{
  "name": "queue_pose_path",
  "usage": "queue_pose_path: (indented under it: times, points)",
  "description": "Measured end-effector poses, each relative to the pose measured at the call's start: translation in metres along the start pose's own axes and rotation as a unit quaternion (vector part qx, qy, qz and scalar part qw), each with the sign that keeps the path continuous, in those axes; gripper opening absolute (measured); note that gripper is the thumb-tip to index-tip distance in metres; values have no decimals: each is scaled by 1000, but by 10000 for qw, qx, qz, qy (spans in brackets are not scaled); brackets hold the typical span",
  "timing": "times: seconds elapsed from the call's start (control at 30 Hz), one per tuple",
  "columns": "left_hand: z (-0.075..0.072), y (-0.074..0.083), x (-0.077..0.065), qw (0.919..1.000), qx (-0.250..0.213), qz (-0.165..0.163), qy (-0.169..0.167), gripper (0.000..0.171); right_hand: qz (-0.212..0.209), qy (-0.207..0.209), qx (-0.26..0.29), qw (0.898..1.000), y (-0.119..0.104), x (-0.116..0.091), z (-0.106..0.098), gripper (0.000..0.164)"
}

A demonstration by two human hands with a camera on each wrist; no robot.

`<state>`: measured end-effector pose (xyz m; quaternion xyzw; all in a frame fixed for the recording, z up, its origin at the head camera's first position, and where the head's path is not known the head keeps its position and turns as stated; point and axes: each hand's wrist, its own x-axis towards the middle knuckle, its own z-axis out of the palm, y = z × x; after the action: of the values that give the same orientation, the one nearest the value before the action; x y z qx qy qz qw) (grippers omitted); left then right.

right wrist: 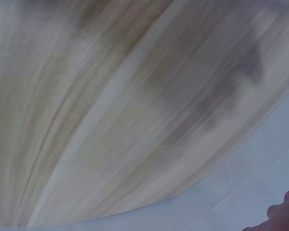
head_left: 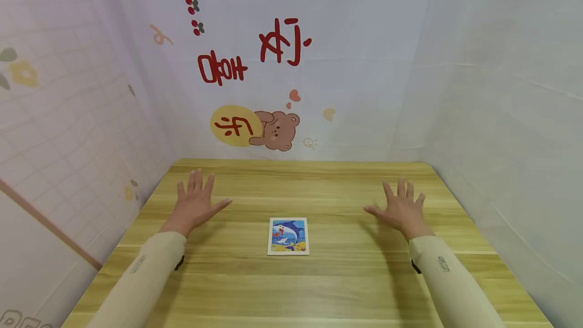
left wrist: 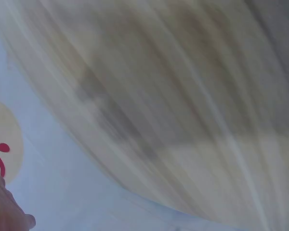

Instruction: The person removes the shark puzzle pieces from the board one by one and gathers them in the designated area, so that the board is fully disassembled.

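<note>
A small framed picture puzzle [head_left: 288,237] lies on the wooden table [head_left: 291,292], showing a blue and white shark over yellow sand inside a white border. To its left is my left hand [head_left: 195,205], fingers spread and thumb pointing inward, holding nothing. On the other side my right hand [head_left: 403,210] is spread the same way, also apart from the puzzle. In the left wrist view part of the left hand [left wrist: 7,209] shows at the lower left corner. The right wrist view catches a bit of the right hand [right wrist: 282,216] at its lower right.
White cloth walls enclose the table at the back [head_left: 364,90], left [head_left: 68,115] and right [head_left: 501,115]. A bear print [head_left: 278,133] and red characters decorate the back cloth. Both forearms wear cream sleeves [head_left: 141,282] with dark bands at the wrists.
</note>
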<state>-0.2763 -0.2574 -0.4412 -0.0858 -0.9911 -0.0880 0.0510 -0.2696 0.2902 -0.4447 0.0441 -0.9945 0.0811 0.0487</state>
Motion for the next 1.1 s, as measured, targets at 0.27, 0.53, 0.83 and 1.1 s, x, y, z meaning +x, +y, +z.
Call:
queue_pose_path:
  times: [0.27, 0.53, 0.83, 1.1]
  points:
    - [2, 35, 14, 9990, -445, 97, 33, 101, -94, -2, 212, 9997, -15, 11, -3, 103]
    - [14, 73, 18, 9937, -1091, 202, -174, 99, -95, -157, 628, 9979, -41, 16, 0, 99]
    - [20, 111, 17, 9812, -1914, 143, -196, 87, 7, -386, 1258, 9913, -74, 20, 4, 93]
    - [37, 133, 14, 9707, -2387, 153, -216, 77, -74, -354, 1935, 9804, -103, 22, 13, 81]
